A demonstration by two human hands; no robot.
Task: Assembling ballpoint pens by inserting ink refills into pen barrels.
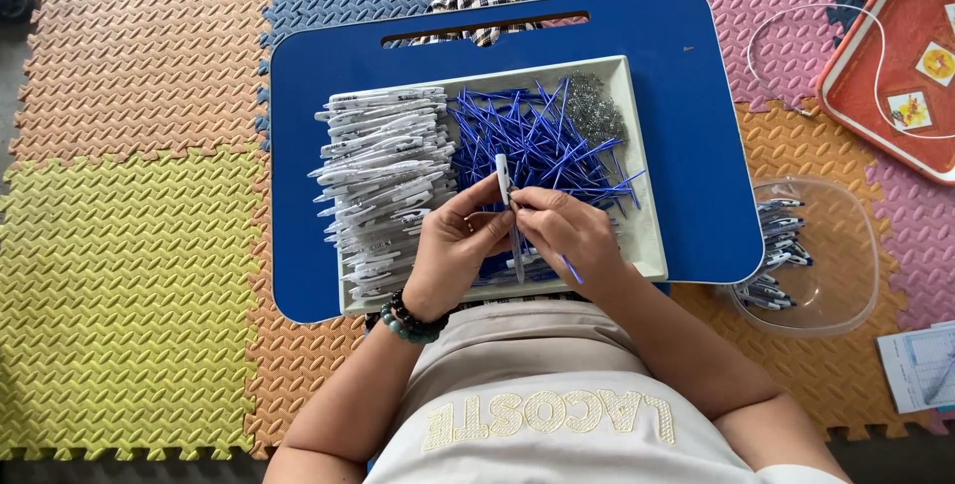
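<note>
Hands: two, both working over the white tray (pixel 652 245), meeting near its front edge.
Left hand (pixel 453 250): fingers (pixel 487 195) curling shut around the lower part of a white pen barrel (pixel 503 179), holding it upright; beaded bracelet (pixel 410 321) sitting on the wrist.
Right hand (pixel 569 232): fingers (pixel 525 207) pinching closed against the same barrel from the right; a blue refill (pixel 571 269) sticking out beneath the palm, tip pointing down and right.
Barrel position: rising above both sets of fingertips, top end free, lower end hidden between the two hands.
White barrels (pixel 383 176): one pile, filling the tray's left half; too many to count.
Blue refills (pixel 542 136): one loose heap, tray's middle and right; uncountable.
Springs (pixel 594 106): one small grey cluster, far right corner of the tray.
Surface: one blue lap surface (pixel 696 136) with a handle slot, carrying the tray, resting on foam floor mats (pixel 129 245).
Clear bowl (pixel 836 245): one, right of the surface, holding several finished pens (pixel 776 245).
Orange tray (pixel 895 56): one, top right, carrying two small square packets, white with yellow centres.
Paper sheet (pixel 920 365): one, pale with blue print, right edge.
</note>
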